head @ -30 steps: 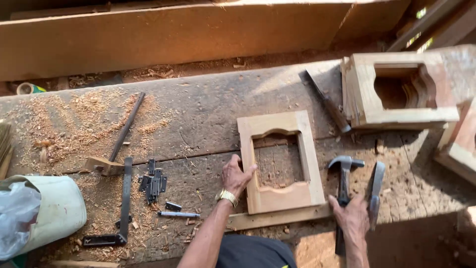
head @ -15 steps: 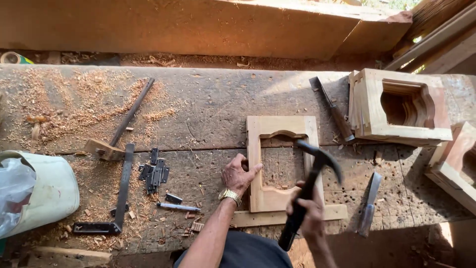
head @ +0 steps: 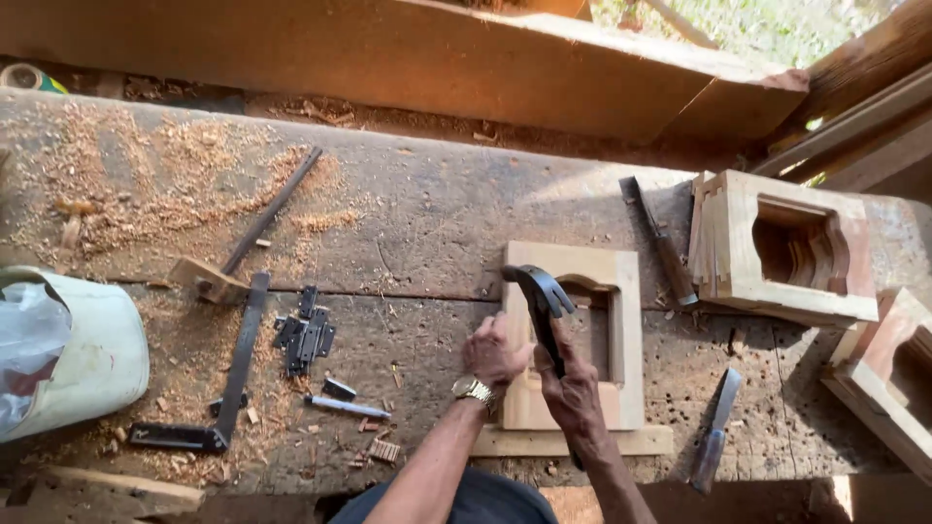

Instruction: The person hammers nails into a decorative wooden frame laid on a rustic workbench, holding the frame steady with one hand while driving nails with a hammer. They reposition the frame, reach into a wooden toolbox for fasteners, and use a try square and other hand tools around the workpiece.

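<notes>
Using the flat wooden frame on the workbench as the anchor here, going left to right.

Way off to the left of the frame sits a pale green plastic tub with a crumpled clear bag stuffed in it; can't tell what else is inside. Between tub and frame: a long black metal bar, a small black hinge-like fitting and lots of sawdust.

Left hand is pressed flat-ish against the frame's left edge, fingers curled onto the wood, steadying it. Right hand is just beside it, closed tight round the handle of a claw hammer, whose head hangs over the frame's top left corner.

What worries me: those left fingers are right next to where the head would land, so a glancing blow could catch them. The frame looks thin too, so a hard hit might split it or make it skid.

Right of the frame: a chisel, another chisel lower down, then a boxy carved wooden block, hollow and empty as far as I can see.
</notes>
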